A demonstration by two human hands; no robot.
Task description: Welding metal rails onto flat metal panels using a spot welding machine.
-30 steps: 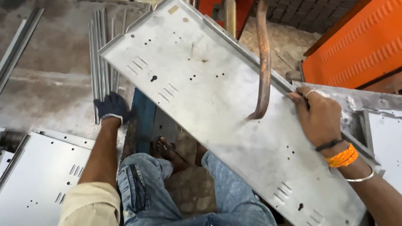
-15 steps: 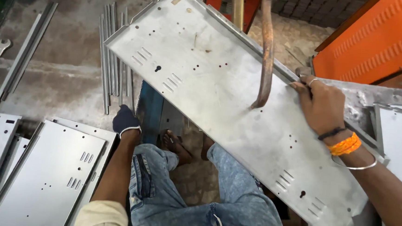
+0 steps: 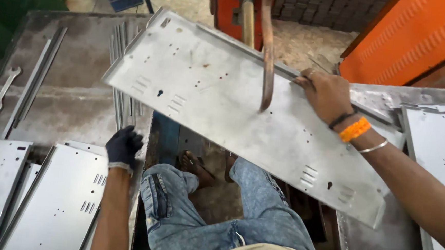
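Observation:
A long grey sheet-metal panel (image 3: 209, 88) with small holes and louvre slots lies slantwise over my lap, its left end raised. My right hand (image 3: 327, 93) grips its far edge; the wrist wears an orange band and a thin bangle. A rusty curved welder arm (image 3: 268, 55) comes down from above and its tip meets the panel near the middle. My left hand (image 3: 123, 145), in a dark glove, rests with curled fingers at the left table's edge, beside a stack of similar panels (image 3: 58, 197). It is apart from the held panel.
The left steel table (image 3: 74, 105) carries long metal strips (image 3: 34, 85) and a wrench (image 3: 0, 91). More panels (image 3: 437, 148) lie on the right. An orange machine housing (image 3: 418, 34) stands at the back right. My jeans-clad legs and a sandalled foot (image 3: 194, 164) are below.
The panel has swung, and its left end sits lower and closer to me under the welder arm. My gloved left hand has drawn back a little toward the stacked panels.

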